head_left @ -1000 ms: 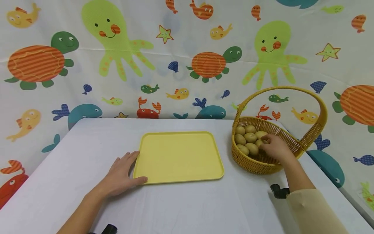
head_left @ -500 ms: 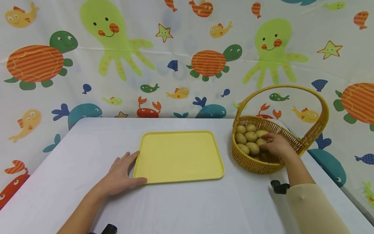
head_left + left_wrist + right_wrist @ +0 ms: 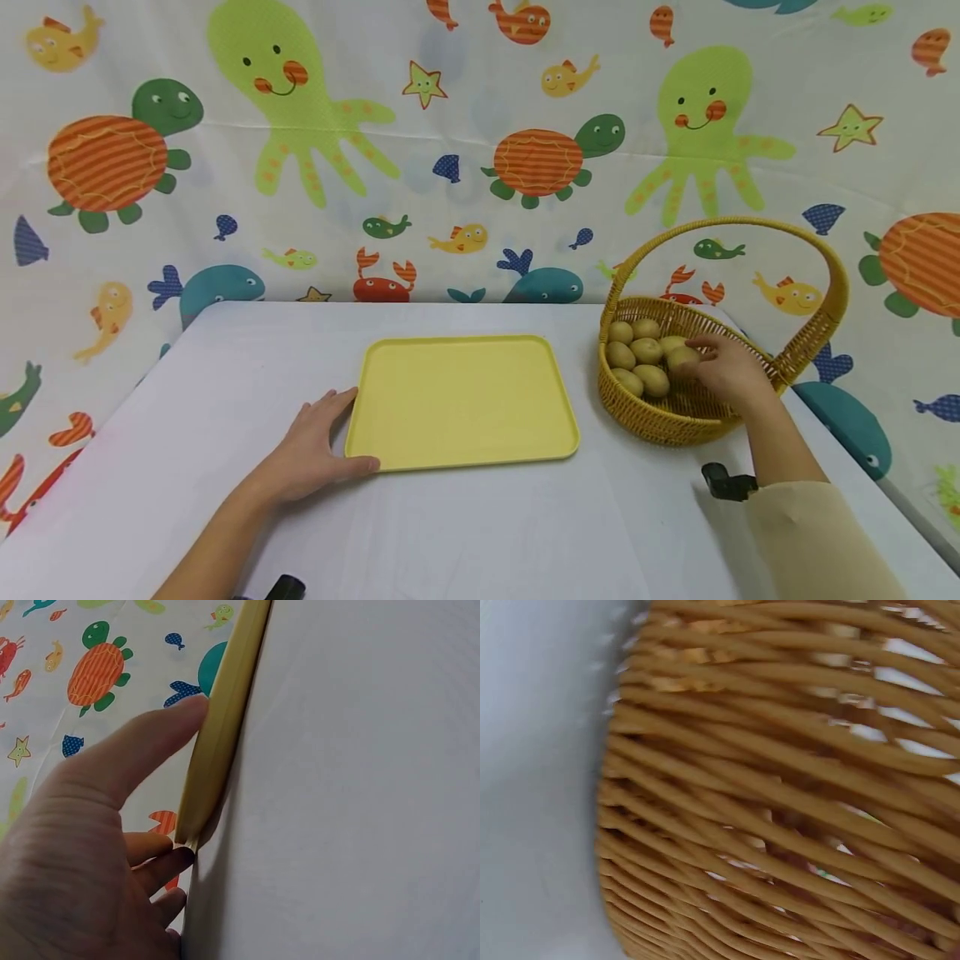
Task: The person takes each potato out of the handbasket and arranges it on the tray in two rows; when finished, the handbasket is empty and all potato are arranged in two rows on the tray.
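In the head view, a yellow rectangular tray [image 3: 461, 404] lies flat on the white table. My left hand [image 3: 311, 458] rests at its left side with fingers spread, the thumb touching the near left corner. The left wrist view has that thumb [image 3: 161, 739] straight against the tray's rim [image 3: 225, 727]. On the right stands a wicker basket [image 3: 660, 429] with several potatoes [image 3: 651, 381] in its left part. Inside it, my right hand [image 3: 727, 371] pinches a potato [image 3: 682, 359] between thumb and fingers. Only the woven basket wall [image 3: 780, 765] fills the right wrist view, hiding the fingers.
The basket's tall arched handle [image 3: 813, 321] rises over the right forearm's side. A patterned sea-animal cloth [image 3: 465, 150] hangs behind the table [image 3: 480, 533]. Dark wrist-camera mounts [image 3: 727, 482] sit by both forearms.
My right hand has shifted slightly to the right, and the potato at its fingertips has moved right and a little up with it. My left hand stays at the tray.
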{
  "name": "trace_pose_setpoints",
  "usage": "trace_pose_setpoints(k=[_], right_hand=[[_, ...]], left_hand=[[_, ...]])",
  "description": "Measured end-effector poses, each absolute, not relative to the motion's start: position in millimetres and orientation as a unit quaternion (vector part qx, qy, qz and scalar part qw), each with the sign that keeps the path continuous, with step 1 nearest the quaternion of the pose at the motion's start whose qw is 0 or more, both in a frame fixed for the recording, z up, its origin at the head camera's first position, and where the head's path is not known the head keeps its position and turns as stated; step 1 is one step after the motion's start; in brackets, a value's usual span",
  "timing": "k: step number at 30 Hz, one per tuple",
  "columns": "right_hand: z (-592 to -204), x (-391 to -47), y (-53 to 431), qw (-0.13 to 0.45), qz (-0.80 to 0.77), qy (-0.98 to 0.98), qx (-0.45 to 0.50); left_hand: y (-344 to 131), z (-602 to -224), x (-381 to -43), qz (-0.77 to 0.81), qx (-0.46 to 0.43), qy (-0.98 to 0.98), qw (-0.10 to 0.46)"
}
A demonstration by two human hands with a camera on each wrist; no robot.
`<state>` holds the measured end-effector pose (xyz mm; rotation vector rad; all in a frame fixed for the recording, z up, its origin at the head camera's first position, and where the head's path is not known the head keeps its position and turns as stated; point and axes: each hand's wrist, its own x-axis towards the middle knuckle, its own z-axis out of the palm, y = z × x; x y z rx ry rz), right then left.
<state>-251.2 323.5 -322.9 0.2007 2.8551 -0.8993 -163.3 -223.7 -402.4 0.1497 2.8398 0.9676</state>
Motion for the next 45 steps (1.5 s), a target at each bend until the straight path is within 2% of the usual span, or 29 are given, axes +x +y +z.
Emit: trace_pose_setpoints(k=[7, 18, 25, 35, 45], right_hand=[[-313, -233, 318, 0.003, -0.337, 0.938, 0.085], [-295, -212, 299, -0.065, -0.480, 0.862, 0.148], [-286, -203, 284, -0.069, -0.547, 0.823, 0.139], [-281, -191, 266, -0.053, -0.554, 0.826, 0.087], [-278, -192, 242, -0.082, -0.535, 0.841, 0.018]], left_hand=[[-226, -397, -163, 0.359, 0.047, 0.927, 0.099], [-227, -397, -161, 0.392, 0.063, 0.913, 0.094], [-225, -399, -161, 0.388, 0.069, 0.915, 0.092], [-223, -400, -161, 0.381, 0.068, 0.918, 0.091], [-226, -397, -160, 0.376, 0.069, 0.920, 0.088]])
